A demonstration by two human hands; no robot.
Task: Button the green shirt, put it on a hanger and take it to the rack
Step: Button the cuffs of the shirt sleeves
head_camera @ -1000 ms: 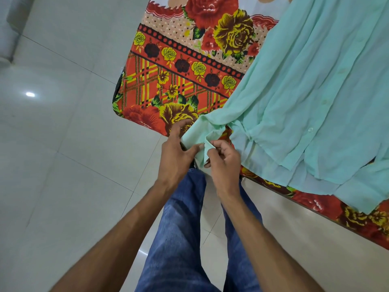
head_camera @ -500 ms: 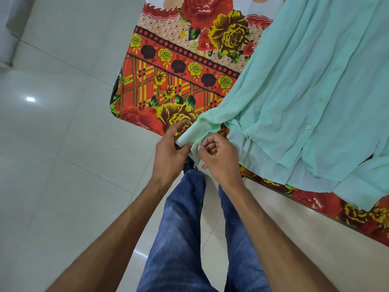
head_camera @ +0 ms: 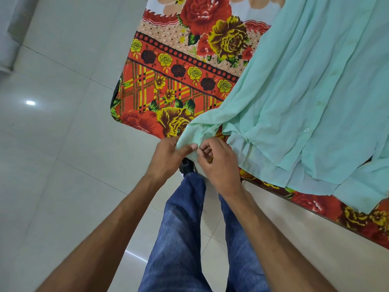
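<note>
The pale green shirt (head_camera: 305, 85) lies spread over a table covered with a red and yellow flowered cloth (head_camera: 172, 81). One sleeve runs down to the table's near edge, and its cuff (head_camera: 195, 133) hangs just over it. My left hand (head_camera: 168, 157) pinches the cuff from the left, thumb on top. My right hand (head_camera: 219, 163) pinches the same cuff from the right with curled fingers. A white button (head_camera: 306, 130) shows on the shirt's front placket. No hanger or rack is in view.
The table's near edge (head_camera: 315, 211) runs diagonally down to the right. White glossy floor tiles (head_camera: 63, 165) lie to the left and below. My legs in blue jeans (head_camera: 181, 239) stand right against the table corner.
Both hands have closed in on the cuff and drawn its two ends together; the cuff flap that stood open a second ago is now folded between my fingers.
</note>
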